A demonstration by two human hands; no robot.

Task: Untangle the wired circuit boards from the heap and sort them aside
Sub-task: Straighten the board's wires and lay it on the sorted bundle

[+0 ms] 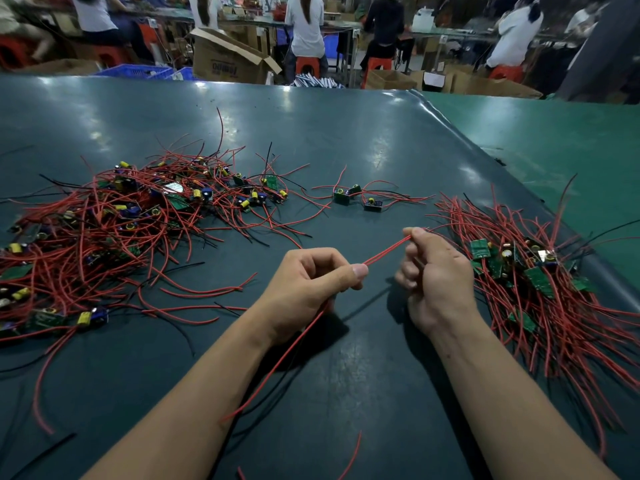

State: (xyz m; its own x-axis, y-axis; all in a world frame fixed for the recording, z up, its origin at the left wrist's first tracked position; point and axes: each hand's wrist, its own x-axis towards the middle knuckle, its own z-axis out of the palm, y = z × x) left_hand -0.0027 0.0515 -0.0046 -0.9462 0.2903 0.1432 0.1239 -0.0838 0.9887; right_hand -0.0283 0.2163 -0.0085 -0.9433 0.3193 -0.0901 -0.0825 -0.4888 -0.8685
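Open cardboard box (225, 60) behind the table; seated workers (306, 26) on red stools (307, 65).

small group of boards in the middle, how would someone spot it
On the dark green table, look between the big tangled heap on the left and the sorted pile on the right. The small group of boards lies beyond the hands, apart from both.

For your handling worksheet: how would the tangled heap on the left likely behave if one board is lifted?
The tangled heap probably drags neighbours along, since its red wires interlace. The wires look floppy: the pair held between both hands trails limply below.
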